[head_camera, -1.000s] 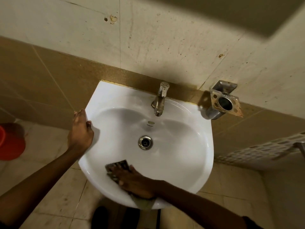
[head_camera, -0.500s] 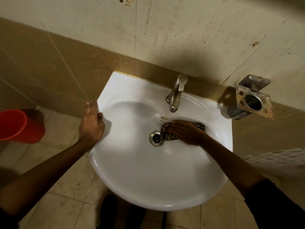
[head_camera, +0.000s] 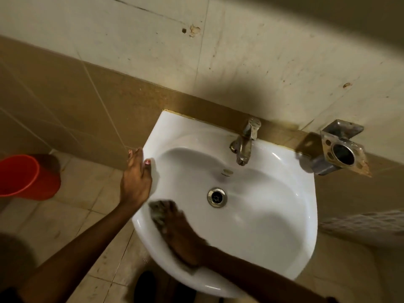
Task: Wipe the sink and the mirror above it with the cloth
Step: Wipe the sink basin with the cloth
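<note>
Lying under the flat right hand (head_camera: 181, 234), cloth (head_camera: 157, 212) on sink (head_camera: 273, 215) wall; left hand (head_camera: 135, 182) clasping rim.

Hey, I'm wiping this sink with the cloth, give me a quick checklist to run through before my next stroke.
1. The cloth lies under the right hand, inside the sink at its front left: ok.
2. The left hand holds the sink's left rim for support: ok.
3. The tap shows no running water: ok.
4. The drain is uncovered: ok.
5. Whole sink wiped: cannot tell.
6. The mirror in view for the next stage: not ok, none shows in this picture.
</note>
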A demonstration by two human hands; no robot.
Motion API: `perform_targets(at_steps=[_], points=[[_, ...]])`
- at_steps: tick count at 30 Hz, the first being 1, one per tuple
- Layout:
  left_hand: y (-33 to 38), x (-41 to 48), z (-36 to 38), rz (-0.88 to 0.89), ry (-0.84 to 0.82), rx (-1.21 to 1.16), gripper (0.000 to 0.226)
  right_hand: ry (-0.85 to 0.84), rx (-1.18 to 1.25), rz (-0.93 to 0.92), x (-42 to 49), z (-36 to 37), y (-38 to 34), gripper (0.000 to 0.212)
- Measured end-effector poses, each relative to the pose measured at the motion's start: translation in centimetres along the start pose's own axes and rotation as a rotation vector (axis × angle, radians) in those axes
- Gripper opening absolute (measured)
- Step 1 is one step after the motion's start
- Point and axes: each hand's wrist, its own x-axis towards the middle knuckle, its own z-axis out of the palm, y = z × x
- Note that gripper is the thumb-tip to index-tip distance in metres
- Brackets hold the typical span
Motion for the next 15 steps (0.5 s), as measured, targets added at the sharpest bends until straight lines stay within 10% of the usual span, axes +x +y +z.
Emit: perform_targets(at_steps=[2,8,15], points=[[-0.2,0.2,0.1,-0.002,0.004,-0.011,0.058,-0.048,0.367,0.327,4.7,1.1,-2.5,0.061],[-0.3,-0.1,0.1,-0.003,-0.017,-0.015,0.054,0.286,-0.094,0.707,8.9,2.0,2.3,0.066],[0.2,-0.2,-0.1,-0.045,-0.02,-0.028,0.056,0.433,0.242,1.123,9.6,0.9,3.4,0.064]])
